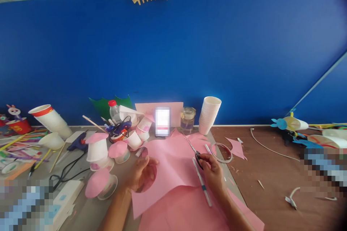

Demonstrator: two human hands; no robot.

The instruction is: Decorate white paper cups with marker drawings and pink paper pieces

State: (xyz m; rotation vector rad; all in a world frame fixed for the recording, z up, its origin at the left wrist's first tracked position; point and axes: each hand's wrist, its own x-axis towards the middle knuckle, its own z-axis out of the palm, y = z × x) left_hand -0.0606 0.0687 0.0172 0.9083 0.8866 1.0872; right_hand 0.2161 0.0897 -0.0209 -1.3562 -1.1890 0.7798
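In my right hand [213, 173] is a pair of scissors [199, 157], its handles in my fingers and its blades pointing up and left over the pink paper. A large sheet of pink paper [176, 166] lies wavy between my hands, with a curved cut at its left side. My left hand [145, 173] is curled at that curved edge, holding the paper loosely; a darker pink rounded area shows behind the fingers. Beside my right hand, a pale pen-like stick [202, 184] lies on the paper. More pink paper [168, 209] is underneath.
Left of the paper stand white cups with pink paper tops [97, 148], a glue gun [77, 142] and a power strip [63, 202]. Behind are a lit phone [162, 121], a glass jar [188, 121] and stacked paper cups [210, 115]. A tape roll [222, 152] lies right.
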